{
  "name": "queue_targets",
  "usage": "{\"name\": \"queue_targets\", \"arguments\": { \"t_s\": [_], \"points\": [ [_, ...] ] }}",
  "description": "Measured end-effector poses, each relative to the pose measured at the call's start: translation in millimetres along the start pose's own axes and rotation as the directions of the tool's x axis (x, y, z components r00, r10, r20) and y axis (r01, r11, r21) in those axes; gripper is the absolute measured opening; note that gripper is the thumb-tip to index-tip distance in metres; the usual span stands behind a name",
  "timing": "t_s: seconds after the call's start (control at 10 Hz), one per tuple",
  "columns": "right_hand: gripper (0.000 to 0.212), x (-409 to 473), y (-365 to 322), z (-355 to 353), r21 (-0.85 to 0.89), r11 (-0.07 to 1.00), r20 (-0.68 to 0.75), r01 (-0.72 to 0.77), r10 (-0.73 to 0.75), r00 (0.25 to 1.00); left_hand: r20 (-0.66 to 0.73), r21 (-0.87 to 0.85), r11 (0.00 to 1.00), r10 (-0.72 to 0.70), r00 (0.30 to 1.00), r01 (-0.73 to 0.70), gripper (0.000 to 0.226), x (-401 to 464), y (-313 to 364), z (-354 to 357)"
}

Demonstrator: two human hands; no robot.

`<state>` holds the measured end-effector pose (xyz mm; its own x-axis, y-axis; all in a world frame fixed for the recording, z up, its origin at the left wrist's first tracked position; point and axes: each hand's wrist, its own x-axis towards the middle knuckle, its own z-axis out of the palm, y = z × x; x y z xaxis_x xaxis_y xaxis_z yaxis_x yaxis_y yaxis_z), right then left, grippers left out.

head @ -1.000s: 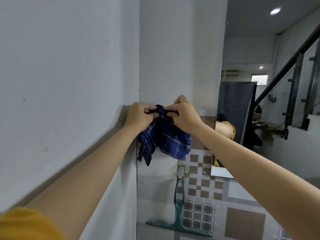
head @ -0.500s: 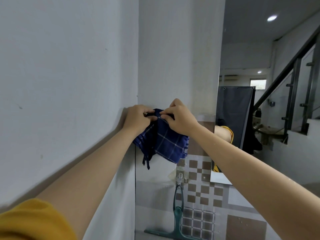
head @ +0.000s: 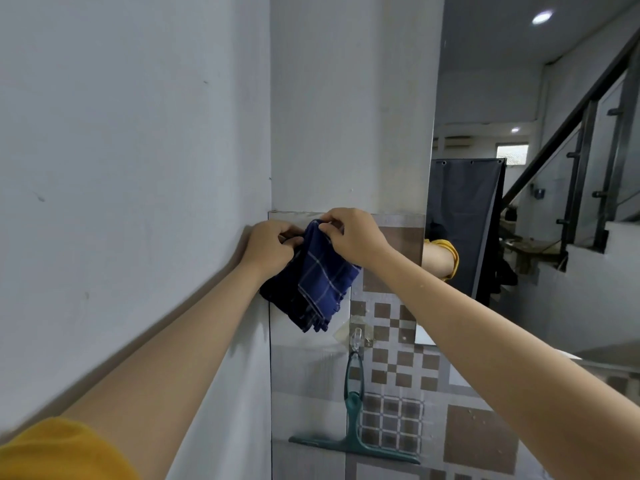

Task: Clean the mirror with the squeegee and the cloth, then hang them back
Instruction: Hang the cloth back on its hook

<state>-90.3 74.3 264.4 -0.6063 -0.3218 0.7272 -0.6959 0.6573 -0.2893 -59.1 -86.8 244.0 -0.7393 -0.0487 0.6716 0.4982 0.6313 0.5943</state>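
Note:
A dark blue checked cloth (head: 320, 282) hangs folded against the tiled wall near the room corner. My left hand (head: 272, 245) pinches its upper left edge and my right hand (head: 356, 237) pinches its top right corner, both at the tile's upper border. Whatever the cloth is held against is hidden behind my fingers. Below, a green squeegee (head: 353, 424) hangs by its handle loop from a clear adhesive hook (head: 356, 336), blade down. The mirror (head: 485, 109) stands to the right and reflects a yellow sleeve.
A plain grey wall (head: 121, 168) runs along the left and meets the tiled wall (head: 391, 375) at a corner. Right of the mirror's edge are a dark curtain panel (head: 460, 220) and a stair railing (head: 588, 140).
The cloth has been bunched tighter and now hangs more to the right, its loose tail drawn up. Both hands keep their pinch at the tile's upper edge; my view has tilted slightly upward.

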Motion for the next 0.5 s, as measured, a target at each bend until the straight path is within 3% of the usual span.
{"name": "queue_targets", "arguments": {
  "t_s": [0.1,0.5],
  "points": [
    [0.02,-6,-3,2,0.068,0.995,-0.048,-0.07,0.074,0.996,0.025,-0.013,0.998,-0.06,0.998,0.06,0.025,-1,3,-2],
    [0.027,-38,-31,-18,0.133,0.975,-0.189,-0.179,0.202,0.961,-0.155,-0.248,0.951,-0.225,0.962,0.183,0.031,-21,48,-2]
  ]
}}
